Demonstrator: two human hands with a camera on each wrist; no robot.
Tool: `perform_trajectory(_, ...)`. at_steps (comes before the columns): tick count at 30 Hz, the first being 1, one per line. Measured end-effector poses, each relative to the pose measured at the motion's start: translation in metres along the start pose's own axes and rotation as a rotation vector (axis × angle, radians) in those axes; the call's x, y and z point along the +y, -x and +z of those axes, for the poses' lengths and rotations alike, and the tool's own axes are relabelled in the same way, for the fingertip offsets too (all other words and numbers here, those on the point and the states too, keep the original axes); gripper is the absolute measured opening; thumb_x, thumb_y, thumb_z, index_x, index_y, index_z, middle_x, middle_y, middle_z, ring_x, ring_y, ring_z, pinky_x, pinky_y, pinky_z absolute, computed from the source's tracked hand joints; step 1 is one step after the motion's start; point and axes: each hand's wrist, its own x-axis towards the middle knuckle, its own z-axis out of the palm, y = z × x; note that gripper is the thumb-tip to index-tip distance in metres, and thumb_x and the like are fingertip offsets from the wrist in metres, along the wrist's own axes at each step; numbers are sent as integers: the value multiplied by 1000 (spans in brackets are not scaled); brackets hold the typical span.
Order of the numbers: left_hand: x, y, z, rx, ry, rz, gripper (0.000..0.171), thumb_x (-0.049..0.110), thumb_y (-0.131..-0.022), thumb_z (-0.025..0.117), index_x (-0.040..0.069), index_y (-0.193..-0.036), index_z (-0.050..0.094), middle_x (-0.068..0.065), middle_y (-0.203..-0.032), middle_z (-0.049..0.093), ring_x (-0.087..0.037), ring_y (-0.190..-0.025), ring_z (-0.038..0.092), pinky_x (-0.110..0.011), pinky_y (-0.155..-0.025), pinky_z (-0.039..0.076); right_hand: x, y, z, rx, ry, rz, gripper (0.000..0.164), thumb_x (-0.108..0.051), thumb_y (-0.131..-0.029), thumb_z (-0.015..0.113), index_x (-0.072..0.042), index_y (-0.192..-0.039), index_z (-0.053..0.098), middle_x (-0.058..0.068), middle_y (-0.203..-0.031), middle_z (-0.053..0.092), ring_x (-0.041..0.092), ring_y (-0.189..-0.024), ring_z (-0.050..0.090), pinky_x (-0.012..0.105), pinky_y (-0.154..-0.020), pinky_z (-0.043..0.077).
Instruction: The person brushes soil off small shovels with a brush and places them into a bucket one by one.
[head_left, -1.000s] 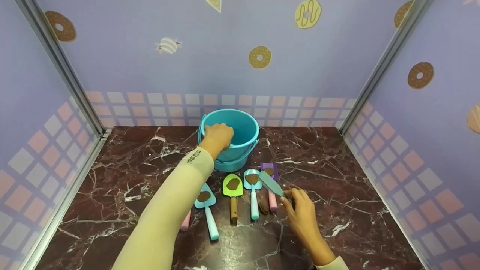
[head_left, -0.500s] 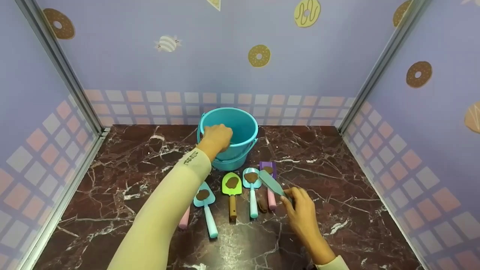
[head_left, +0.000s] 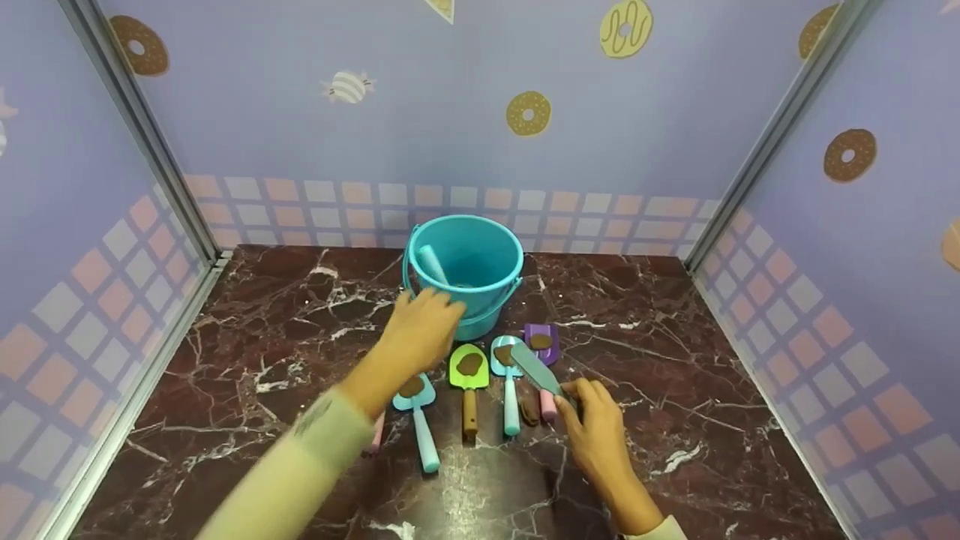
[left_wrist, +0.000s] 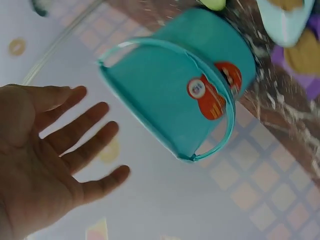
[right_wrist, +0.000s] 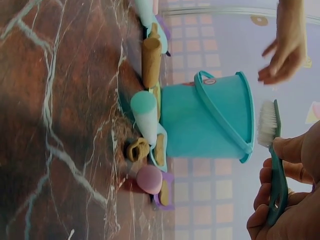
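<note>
Left wrist: left hand point(left_wrist: 47, 162) splayed near bucket point(left_wrist: 167, 95); right hand point(head_left: 598, 424) grips brush point(right_wrist: 278, 182).

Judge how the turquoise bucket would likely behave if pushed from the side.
The turquoise bucket would probably keep its shape, as its smooth walls look like moulded plastic. It could tip if pushed near the top, since it narrows toward its base. The bail, lowered against the outside wall, would likely swing a little.

Tabletop point(head_left: 675, 360) bears bucket point(head_left: 480, 262), scoops point(head_left: 470, 403), unclear brown item point(head_left: 530, 411).
</note>
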Motion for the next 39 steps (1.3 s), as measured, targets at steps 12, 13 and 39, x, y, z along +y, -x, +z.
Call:
perform_trajectory(12,14,94,7,255,110,-103,23,23,-92,72,13,-113,71,-8,-104,72,-31,-97,66,-54,-81,52,-10,3,2,-11,-29,-19,11,-10,-89,77,-11,-98,70,-2,-83,58,10,-72,48,31,-65,45)
perform_trajectory(13,12,96,8,251,120,-117,24,22,-92,72,12,-113,71,-9,-105,72,-31,-97,66,-54,-81,53,-11,4,1,-14,-31,-15,11,-11,-89,77,-11,-98,70,-1,-83,58,10,-72,49,31,-65,45)
perform_trajectory(39,-39,95,133,-192,335,-712,46,15,-92,63,-11,-126,48,-34,-109,58,-53,-95,63,-64,-76,53,-17,7,1,-29,-52,-3,12,-13,-90,76,-11,-100,69,3,-88,62,12,-75,54,33,-69,49)
